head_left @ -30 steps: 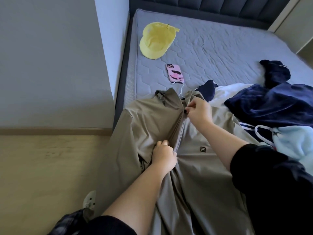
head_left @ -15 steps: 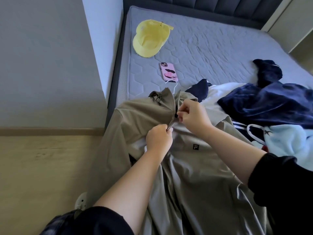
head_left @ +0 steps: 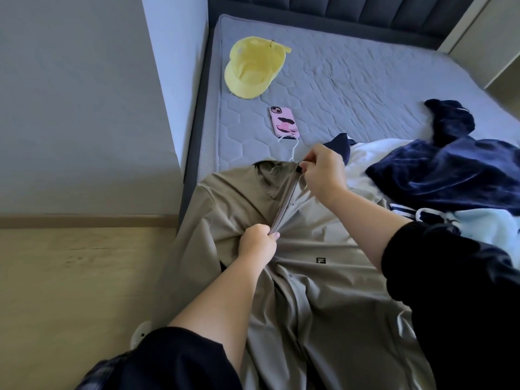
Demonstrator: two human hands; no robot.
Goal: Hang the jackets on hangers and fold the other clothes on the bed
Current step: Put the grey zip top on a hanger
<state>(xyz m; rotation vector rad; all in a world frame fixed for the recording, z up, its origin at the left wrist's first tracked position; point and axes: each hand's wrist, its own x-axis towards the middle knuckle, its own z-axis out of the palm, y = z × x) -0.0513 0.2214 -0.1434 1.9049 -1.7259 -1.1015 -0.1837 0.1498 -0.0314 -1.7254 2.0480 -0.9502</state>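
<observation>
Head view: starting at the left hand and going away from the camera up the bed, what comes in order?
Near to far: left hand gripping the khaki jacket → right hand pinching the zipper pull at its collar → pink phone → yellow cap → dark padded headboard.

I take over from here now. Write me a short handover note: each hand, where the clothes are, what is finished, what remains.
Left hand grips the jacket front beside the zip.
Right hand pinches the zip pull at the collar.
Jacket lies over the bed edge; zip looks closed almost to the top.
Navy garment, white garment and light blue hoodie lie unfolded in a heap on the right.
Left to do: hang the jacket (no hanger plainly visible), fold the heap.
</observation>
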